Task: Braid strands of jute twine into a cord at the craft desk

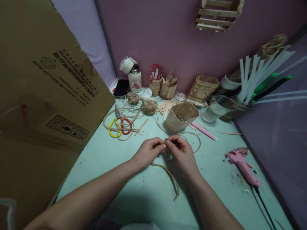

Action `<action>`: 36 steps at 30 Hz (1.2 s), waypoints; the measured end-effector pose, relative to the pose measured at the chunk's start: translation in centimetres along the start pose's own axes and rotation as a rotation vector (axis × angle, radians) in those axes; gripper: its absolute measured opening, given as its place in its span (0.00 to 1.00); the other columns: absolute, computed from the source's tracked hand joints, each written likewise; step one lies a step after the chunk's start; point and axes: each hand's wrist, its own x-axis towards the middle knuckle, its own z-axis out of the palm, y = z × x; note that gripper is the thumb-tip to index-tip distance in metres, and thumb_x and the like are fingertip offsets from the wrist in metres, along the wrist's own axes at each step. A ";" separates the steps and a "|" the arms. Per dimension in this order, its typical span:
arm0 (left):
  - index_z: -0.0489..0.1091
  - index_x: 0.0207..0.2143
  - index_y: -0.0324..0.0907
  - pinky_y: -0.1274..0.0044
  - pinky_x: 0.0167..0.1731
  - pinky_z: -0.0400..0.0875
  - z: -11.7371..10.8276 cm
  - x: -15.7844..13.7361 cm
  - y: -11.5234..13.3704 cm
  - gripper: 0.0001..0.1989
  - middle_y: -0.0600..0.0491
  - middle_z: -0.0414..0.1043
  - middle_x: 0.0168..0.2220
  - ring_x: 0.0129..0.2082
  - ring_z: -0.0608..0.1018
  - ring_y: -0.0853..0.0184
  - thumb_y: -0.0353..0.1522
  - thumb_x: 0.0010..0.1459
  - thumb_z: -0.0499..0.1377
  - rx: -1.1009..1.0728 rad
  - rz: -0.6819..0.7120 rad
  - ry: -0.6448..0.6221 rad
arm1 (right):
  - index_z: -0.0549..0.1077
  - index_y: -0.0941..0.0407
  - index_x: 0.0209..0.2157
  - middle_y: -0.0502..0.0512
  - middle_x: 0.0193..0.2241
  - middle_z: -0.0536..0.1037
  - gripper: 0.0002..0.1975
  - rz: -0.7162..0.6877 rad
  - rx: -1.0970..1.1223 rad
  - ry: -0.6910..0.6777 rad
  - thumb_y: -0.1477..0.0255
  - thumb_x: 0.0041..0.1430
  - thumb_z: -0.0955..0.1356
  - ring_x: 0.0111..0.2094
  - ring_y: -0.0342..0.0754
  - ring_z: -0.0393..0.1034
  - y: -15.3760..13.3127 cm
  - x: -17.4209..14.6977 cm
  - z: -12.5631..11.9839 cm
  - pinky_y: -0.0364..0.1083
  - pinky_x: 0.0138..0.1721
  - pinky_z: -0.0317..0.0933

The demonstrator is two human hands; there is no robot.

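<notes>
My left hand (150, 152) and my right hand (180, 150) meet fingertip to fingertip over the table, both pinching jute twine. Little of the piece between the fingers shows. A braided-looking length of twine (168, 175) trails from beneath my left hand toward me and ends in a frayed tip. Beyond my right hand, a loop of thinner twine (199, 140) curves over the tabletop. Just past my hands stands a wooden-stick pot (178, 119), its wavy rim facing up. Two balls of twine (150, 106) lie farther back.
Scissors (121, 127) with yellow and red handles lie left under loose twine. A pink glue gun (244, 167) with a cord rests at right. Behind are a glass cup (212, 110), a pink pen (203, 131) and a bottle (134, 80). A cardboard box (55, 83) blocks the left side.
</notes>
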 end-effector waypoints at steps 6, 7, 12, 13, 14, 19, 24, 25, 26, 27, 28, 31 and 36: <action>0.73 0.30 0.41 0.78 0.34 0.62 -0.3 -0.3 -0.1 0.07 0.52 0.73 0.29 0.31 0.71 0.68 0.33 0.54 0.56 0.351 0.182 0.114 | 0.71 0.57 0.29 0.53 0.28 0.74 0.11 0.042 -0.015 -0.011 0.64 0.50 0.68 0.30 0.45 0.66 0.0 0.2 0.1 0.45 0.33 0.61; 0.73 0.30 0.41 0.78 0.34 0.62 -0.2 -0.4 -0.1 0.07 0.52 0.72 0.29 0.31 0.71 0.68 0.32 0.54 0.55 0.399 0.210 0.125 | 0.71 0.57 0.29 0.53 0.27 0.74 0.11 0.043 -0.024 -0.015 0.63 0.50 0.68 0.30 0.45 0.66 0.0 0.2 0.1 0.45 0.33 0.61; 0.72 0.29 0.41 0.79 0.34 0.62 0.0 -0.5 -0.1 0.07 0.53 0.71 0.28 0.30 0.70 0.69 0.33 0.54 0.55 0.494 0.250 0.114 | 0.71 0.57 0.28 0.52 0.26 0.73 0.12 0.051 -0.063 -0.010 0.62 0.51 0.67 0.29 0.45 0.64 0.1 0.2 0.0 0.45 0.31 0.59; 0.71 0.28 0.41 0.79 0.33 0.62 0.1 -0.5 -0.1 0.07 0.53 0.71 0.27 0.29 0.70 0.69 0.33 0.55 0.55 0.479 0.228 0.097 | 0.70 0.57 0.28 0.52 0.25 0.72 0.12 0.052 -0.062 -0.008 0.62 0.51 0.67 0.29 0.45 0.64 0.2 0.2 0.0 0.44 0.31 0.59; 0.71 0.27 0.40 0.79 0.32 0.61 0.2 -0.5 -0.1 0.08 0.54 0.70 0.27 0.29 0.69 0.70 0.33 0.55 0.55 0.460 0.205 0.077 | 0.69 0.57 0.27 0.51 0.25 0.71 0.12 0.052 -0.062 -0.007 0.62 0.52 0.67 0.28 0.44 0.63 0.3 0.2 0.0 0.44 0.30 0.58; 0.67 0.24 0.39 0.80 0.28 0.59 0.4 -0.7 -0.2 0.10 0.56 0.66 0.23 0.26 0.66 0.72 0.34 0.55 0.53 0.436 0.166 0.043 | 0.66 0.56 0.25 0.48 0.22 0.68 0.10 0.018 -0.097 0.035 0.64 0.52 0.66 0.26 0.43 0.61 0.9 0.0 0.5 0.43 0.29 0.56; 0.67 0.23 0.39 0.80 0.27 0.57 0.5 -0.9 -0.2 0.10 0.56 0.66 0.22 0.25 0.65 0.72 0.34 0.54 0.54 0.409 0.124 -0.030 | 0.62 0.56 0.22 0.46 0.20 0.65 0.10 0.000 -0.105 0.154 0.67 0.51 0.65 0.25 0.42 0.59 1.5 0.0 0.8 0.43 0.27 0.55; 0.67 0.23 0.39 0.81 0.27 0.57 0.6 -0.9 -0.2 0.10 0.56 0.66 0.22 0.25 0.65 0.72 0.34 0.53 0.54 0.394 0.111 -0.050 | 0.62 0.56 0.22 0.46 0.20 0.64 0.10 0.000 -0.096 0.182 0.66 0.51 0.65 0.24 0.42 0.58 1.6 0.1 0.7 0.43 0.27 0.54; 0.67 0.23 0.39 0.81 0.26 0.57 0.7 -1.0 -0.2 0.09 0.56 0.66 0.22 0.24 0.65 0.72 0.34 0.53 0.55 0.378 0.100 -0.065 | 0.62 0.55 0.22 0.46 0.19 0.64 0.10 0.007 -0.080 0.207 0.66 0.51 0.65 0.23 0.42 0.58 1.7 0.2 0.6 0.43 0.26 0.54; 0.67 0.23 0.39 0.81 0.26 0.57 0.9 -1.1 -0.1 0.09 0.56 0.66 0.21 0.24 0.65 0.72 0.34 0.53 0.55 0.358 0.090 -0.081 | 0.62 0.55 0.23 0.45 0.18 0.63 0.10 0.020 -0.058 0.236 0.65 0.51 0.65 0.22 0.42 0.57 1.8 0.2 0.5 0.42 0.25 0.54; 0.67 0.23 0.39 0.81 0.26 0.57 1.0 -1.2 -0.1 0.09 0.56 0.65 0.21 0.24 0.64 0.72 0.34 0.53 0.55 0.334 0.080 -0.090 | 0.62 0.55 0.23 0.45 0.18 0.62 0.11 0.036 -0.031 0.257 0.65 0.51 0.65 0.21 0.41 0.56 1.9 0.3 0.3 0.42 0.23 0.53; 0.67 0.23 0.39 0.81 0.24 0.57 1.3 -1.5 0.1 0.10 0.57 0.64 0.20 0.22 0.64 0.73 0.35 0.53 0.55 0.248 0.039 -0.111 | 0.61 0.55 0.23 0.44 0.16 0.61 0.11 0.049 0.026 0.300 0.64 0.51 0.65 0.19 0.41 0.56 1.8 0.4 0.1 0.42 0.22 0.52; 0.67 0.24 0.38 0.81 0.22 0.56 1.3 -1.5 0.2 0.11 0.57 0.64 0.19 0.20 0.63 0.74 0.38 0.51 0.57 0.130 -0.022 -0.121 | 0.63 0.55 0.23 0.46 0.19 0.64 0.11 -0.007 0.008 0.302 0.64 0.51 0.66 0.22 0.41 0.58 1.2 0.6 -0.3 0.43 0.26 0.54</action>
